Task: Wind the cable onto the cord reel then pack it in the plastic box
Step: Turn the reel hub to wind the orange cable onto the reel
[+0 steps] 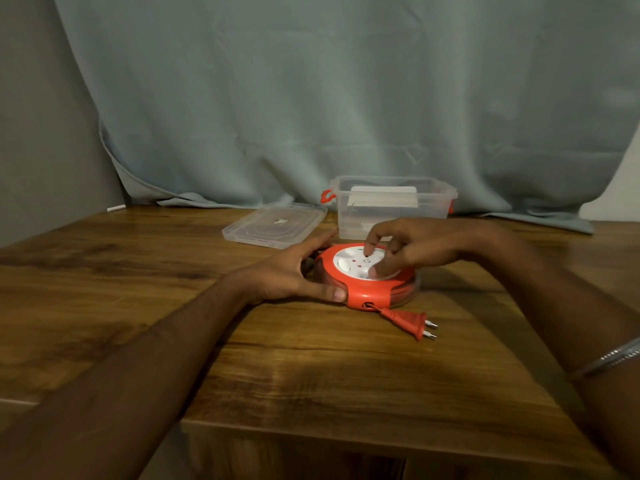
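Observation:
The round orange cord reel lies flat on the wooden table, white socket face up. My left hand grips its left rim, thumb at the front and fingers round the back. The fingertips of my right hand press on the white centre disc. Coils of orange cable show through the reel's clear side. A short tail ends in an orange two-pin plug lying on the table in front of the reel. The clear plastic box stands uncovered just behind the reel.
The box's clear lid lies flat to the left of the box. A grey-green curtain hangs behind the table and drapes onto its back edge. The table's front edge is near me. A bangle circles my right forearm.

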Available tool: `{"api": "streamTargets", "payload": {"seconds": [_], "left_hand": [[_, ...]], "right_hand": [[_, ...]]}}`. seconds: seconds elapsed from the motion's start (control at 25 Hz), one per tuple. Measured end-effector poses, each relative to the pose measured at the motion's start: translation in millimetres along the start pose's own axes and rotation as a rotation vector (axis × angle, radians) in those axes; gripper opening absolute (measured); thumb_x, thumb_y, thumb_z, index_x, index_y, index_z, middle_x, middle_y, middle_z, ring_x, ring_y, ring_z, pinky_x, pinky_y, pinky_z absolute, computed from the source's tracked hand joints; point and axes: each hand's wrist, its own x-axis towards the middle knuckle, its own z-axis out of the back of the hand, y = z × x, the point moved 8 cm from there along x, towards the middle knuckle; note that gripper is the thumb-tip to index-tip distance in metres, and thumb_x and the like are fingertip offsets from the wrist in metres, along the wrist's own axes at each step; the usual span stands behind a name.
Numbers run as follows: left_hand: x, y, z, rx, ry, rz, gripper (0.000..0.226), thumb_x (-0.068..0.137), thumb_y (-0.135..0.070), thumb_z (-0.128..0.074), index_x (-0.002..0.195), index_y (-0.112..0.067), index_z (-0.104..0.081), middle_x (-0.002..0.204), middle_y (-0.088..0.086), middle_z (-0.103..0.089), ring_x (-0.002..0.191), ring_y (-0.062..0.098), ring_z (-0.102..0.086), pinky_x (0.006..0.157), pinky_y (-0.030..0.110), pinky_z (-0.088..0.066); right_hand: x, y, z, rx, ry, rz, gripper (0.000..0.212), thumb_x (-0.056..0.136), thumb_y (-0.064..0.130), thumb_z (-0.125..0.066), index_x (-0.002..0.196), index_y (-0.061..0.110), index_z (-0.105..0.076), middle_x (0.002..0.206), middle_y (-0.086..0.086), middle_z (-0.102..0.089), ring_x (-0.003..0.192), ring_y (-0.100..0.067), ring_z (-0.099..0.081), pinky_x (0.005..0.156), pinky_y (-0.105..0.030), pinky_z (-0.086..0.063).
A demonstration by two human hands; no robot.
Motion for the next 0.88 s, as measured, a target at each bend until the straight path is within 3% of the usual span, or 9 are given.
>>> {"api": "streamTargets", "payload": {"seconds": [0.12,0.32,0.48,0.6,0.72,0.88], "left_hand": [[0,0,0,-0.011,0.001,0.001,0.139,0.047,-0.071,-0.094,0.162,-0.045,-0.02,0.167,-0.015,-0.03,0.15,0.008,-0.033,0.125,0.037,-0.031],[1,-1,-1,-0.023,-0.004,-0.018,0.137,0.051,-0.066,-0.094,0.162,-0.044,-0.019,0.166,-0.015,-0.032,0.15,0.006,-0.034,0.124,0.033,-0.031],[2,-3,2,-0.014,-0.04,-0.044,0.13,0.055,-0.062,-0.093,0.162,-0.039,-0.024,0.155,-0.026,-0.04,0.138,-0.011,-0.041,0.116,0.017,-0.036],[1,-2,3,-0.017,-0.049,-0.044,0.132,0.053,-0.066,-0.093,0.162,-0.04,-0.025,0.155,-0.022,-0.042,0.139,-0.005,-0.043,0.109,0.011,-0.038],[2,-1,4,-0.009,-0.05,-0.042,0.132,0.053,-0.068,-0.093,0.162,-0.042,-0.023,0.154,-0.023,-0.041,0.139,-0.002,-0.043,0.101,0.005,-0.038],[2,-2,1,-0.03,-0.018,-0.029,0.125,0.058,-0.06,-0.094,0.16,-0.044,-0.025,0.148,-0.032,-0.042,0.132,-0.009,-0.044,0.102,0.007,-0.04]], "right_hand": [[9,1,1,-0.085,-0.146,0.04,0.033,0.081,0.049,-0.083,0.099,0.028,-0.065,0.083,0.015,-0.057,0.075,-0.005,-0.057,0.065,-0.029,-0.044],[12,-8,6,-0.051,-0.232,0.018,0.047,0.067,0.06,-0.088,0.079,0.021,-0.064,0.078,0.011,-0.065,0.077,-0.012,-0.061,0.071,-0.037,-0.051],[13,-6,5,-0.115,-0.377,-0.039,0.061,0.059,0.078,-0.074,0.054,0.019,-0.058,0.049,0.009,-0.059,0.055,-0.008,-0.056,0.058,-0.03,-0.043],[15,-8,5,-0.115,-0.417,-0.152,0.073,0.046,0.089,-0.063,0.047,0.016,-0.059,0.042,0.006,-0.056,0.048,-0.011,-0.054,0.053,-0.028,-0.038],[18,-2,3,-0.218,-0.511,-0.201,0.073,0.056,0.089,-0.065,0.053,0.016,-0.059,0.049,0.007,-0.054,0.056,-0.012,-0.055,0.052,-0.027,-0.032],[23,9,-2,-0.326,-0.55,-0.258,0.057,0.073,0.079,-0.066,0.083,0.025,-0.048,0.072,0.009,-0.043,0.077,-0.019,-0.048,0.057,-0.03,-0.028]]}}
